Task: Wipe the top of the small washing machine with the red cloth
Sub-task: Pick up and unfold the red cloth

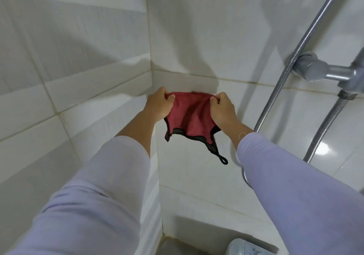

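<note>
The red cloth [192, 116] with a dark trim and a small black hanging loop hangs in the air in front of a tiled wall corner. My left hand [158, 105] pinches its upper left edge and my right hand [223, 111] pinches its upper right edge, stretching it between them. Both arms wear pale lilac sleeves. At the bottom right edge of the view only a white corner of the small washing machine [244, 248] shows, well below the cloth.
White glossy wall tiles [78, 77] meet in a corner just behind the cloth. A chrome shower fitting [323, 71] with two metal hoses [275, 95] is fixed to the wall on the right, close to my right forearm.
</note>
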Motion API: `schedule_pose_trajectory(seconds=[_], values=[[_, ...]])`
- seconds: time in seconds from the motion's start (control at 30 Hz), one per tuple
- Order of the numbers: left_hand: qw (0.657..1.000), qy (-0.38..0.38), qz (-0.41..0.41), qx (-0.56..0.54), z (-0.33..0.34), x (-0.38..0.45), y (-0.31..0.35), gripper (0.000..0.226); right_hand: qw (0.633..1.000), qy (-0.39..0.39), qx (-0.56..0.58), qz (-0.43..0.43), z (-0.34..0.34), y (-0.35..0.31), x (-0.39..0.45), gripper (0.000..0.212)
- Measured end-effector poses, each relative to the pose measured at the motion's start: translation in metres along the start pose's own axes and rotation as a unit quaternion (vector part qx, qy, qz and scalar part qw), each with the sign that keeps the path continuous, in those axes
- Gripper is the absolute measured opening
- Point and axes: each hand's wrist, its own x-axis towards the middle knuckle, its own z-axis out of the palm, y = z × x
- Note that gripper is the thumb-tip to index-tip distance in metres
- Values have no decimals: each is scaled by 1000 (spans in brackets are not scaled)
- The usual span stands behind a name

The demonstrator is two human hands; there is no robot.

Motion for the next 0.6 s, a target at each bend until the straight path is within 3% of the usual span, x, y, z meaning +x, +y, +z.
schedule_pose_trajectory(seconds=[0.1,0.2,0.33,0.43,0.5,0.6], values=[[999,-14,-9,-35,-8,-10,25,18,999,-20,26,26,-13,-16,-5,16],[985,-71,-43,-152,-8,-31,57,18,995,-54,57,55,-26,-28,-16,21],[937,-157,-76,-304,-7,-64,98,15,986,-99,106,84,-57,-34,-34,47],[919,-182,-74,-342,-6,-84,115,20,972,-145,158,91,-96,-25,-54,72],[916,-208,-64,-337,1,-99,128,23,972,-164,153,67,-123,-13,-66,60],[912,-250,-39,-324,18,-127,157,22,979,-148,127,57,-164,3,-81,16]])
